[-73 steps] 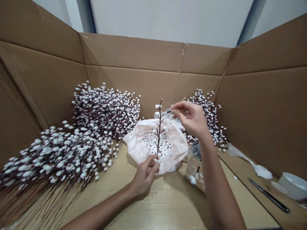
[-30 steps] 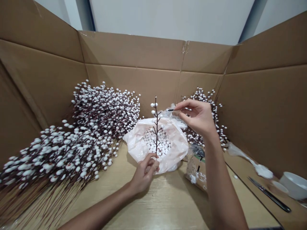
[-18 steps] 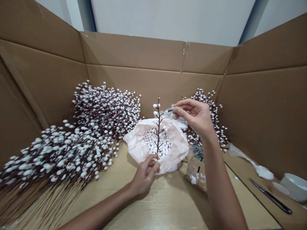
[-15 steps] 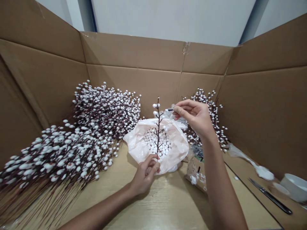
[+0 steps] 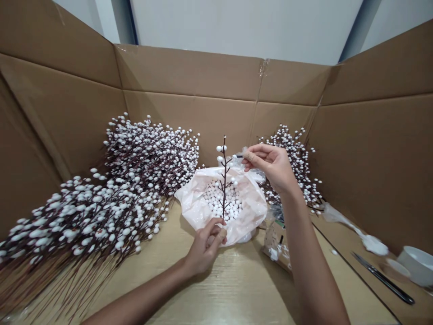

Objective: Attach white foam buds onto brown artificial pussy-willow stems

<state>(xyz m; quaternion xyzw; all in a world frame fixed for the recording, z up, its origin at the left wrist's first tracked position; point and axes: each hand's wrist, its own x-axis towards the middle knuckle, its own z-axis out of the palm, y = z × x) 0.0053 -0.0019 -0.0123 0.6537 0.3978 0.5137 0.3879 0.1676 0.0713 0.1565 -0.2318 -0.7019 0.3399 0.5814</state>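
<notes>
The left hand sits low at the edge of the bag, fingers curled closed around the foot of a berry stem, which stands upright with its tip above the bag. The right hand is raised, wrist bent, thumb and forefinger pinching a thin dark piece just beside the stem. Its end shows, the rest is hidden by the fingers, and what it is stays hard to make out. Below lies a pinkish plastic bag holding white foam balls.

Heaps of white-berried branches fill the left; a second heap sits behind the right hand. Near the right forearm is a clear packet — any print on it is unreadable. Farther right lie a dark-handled knife and a white bowl, cut off by the frame edge.
</notes>
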